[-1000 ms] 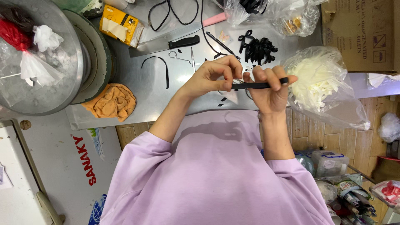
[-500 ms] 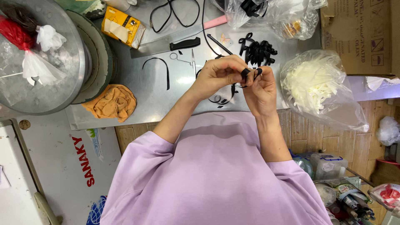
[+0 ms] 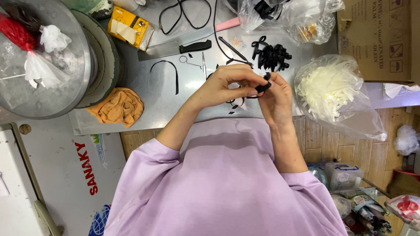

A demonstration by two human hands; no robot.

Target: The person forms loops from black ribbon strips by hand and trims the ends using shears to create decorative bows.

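Observation:
My left hand (image 3: 225, 85) and my right hand (image 3: 274, 98) meet above the metal table (image 3: 144, 91), fingertips pinched together on a short black ribbon (image 3: 263, 86) folded into a small loop. A thin black tail of it hangs under my hands. Just beyond them lies a pile of finished black ribbon bows (image 3: 272, 56). Small scissors (image 3: 196, 61) and a loose curved black ribbon strip (image 3: 169, 72) lie to the left of my hands.
A black-handled knife (image 3: 175, 48), a yellow carton (image 3: 130, 29) and black cord loops lie farther back. An orange cloth (image 3: 117, 105) sits beside a large metal basin (image 3: 48, 65). A clear bag of white strips (image 3: 334, 94) and a cardboard box (image 3: 380, 39) are at right.
The ribbon was stretched straight between my hands; now it is folded into a loop and my hands have come close together, fingertips touching.

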